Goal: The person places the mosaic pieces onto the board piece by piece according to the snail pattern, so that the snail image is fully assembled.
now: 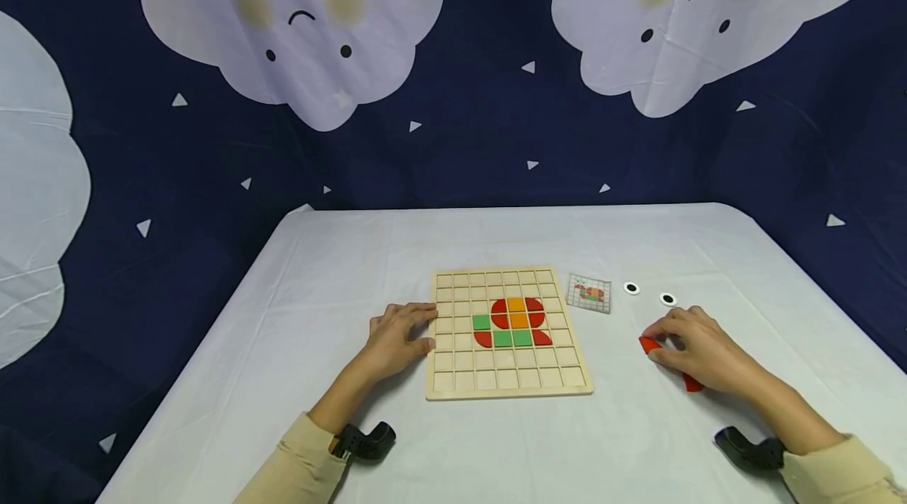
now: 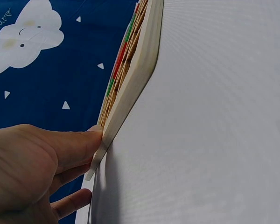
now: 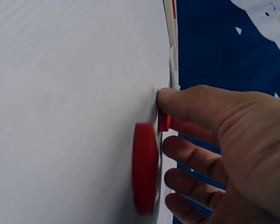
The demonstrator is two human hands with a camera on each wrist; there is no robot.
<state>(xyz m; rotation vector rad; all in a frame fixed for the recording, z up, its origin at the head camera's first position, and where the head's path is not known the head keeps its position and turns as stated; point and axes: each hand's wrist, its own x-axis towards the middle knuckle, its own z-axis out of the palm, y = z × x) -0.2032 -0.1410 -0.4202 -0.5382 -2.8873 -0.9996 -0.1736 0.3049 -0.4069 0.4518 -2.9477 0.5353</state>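
Observation:
A wooden grid board (image 1: 453, 382) lies on the table, with red rounded pieces (image 1: 499, 320), orange squares (image 1: 518, 320) and green squares (image 1: 502, 339) in its cells. My left hand (image 1: 397, 339) touches the board's left edge with thumb and fingertips; in the left wrist view the thumb of this hand (image 2: 32, 168) lies against the rim. At the right, my right hand (image 1: 701, 350) pinches a small red piece (image 1: 648, 345) between thumb and forefinger, low over the tabletop. Beneath that hand lies another red piece (image 1: 692, 383), its curved side large in the right wrist view.
A small printed pattern card (image 1: 589, 294) lies right of the board. Two white discs with black centres, an eye piece (image 1: 631, 288) and a second eye piece (image 1: 668, 299), lie beyond the right hand. A white cloth covers the table (image 1: 354, 252); a dark cloud-print curtain hangs behind.

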